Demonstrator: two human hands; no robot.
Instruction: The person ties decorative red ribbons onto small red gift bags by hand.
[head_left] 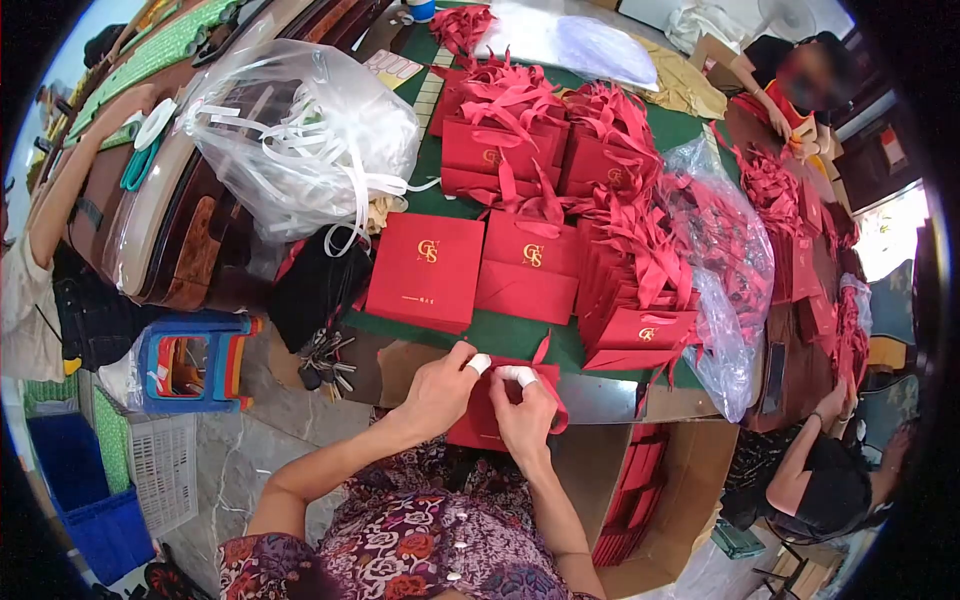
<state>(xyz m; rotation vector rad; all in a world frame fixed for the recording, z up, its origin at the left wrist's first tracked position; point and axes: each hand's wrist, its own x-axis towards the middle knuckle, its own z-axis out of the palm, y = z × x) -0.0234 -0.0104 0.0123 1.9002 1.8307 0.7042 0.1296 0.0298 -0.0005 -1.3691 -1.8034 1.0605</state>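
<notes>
At the near table edge, a red paper gift bag lies under both my hands. My left hand is closed, its fingers pinching at the bag's upper edge, with a white wrap on one fingertip. Close beside it, my right hand is curled in a pinch at the same edge, also with a white finger wrap. A short end of red ribbon sticks up behind the right hand. Whether the fingers also hold ribbon is hidden. Just beyond lies a flat stack of red bags with gold lettering.
Ribboned red bags stand in rows on the green table cover. A clear plastic bag of white ribbon sits left, near a black pouch with keys. An open carton holds red bags below. Other people sit left and right.
</notes>
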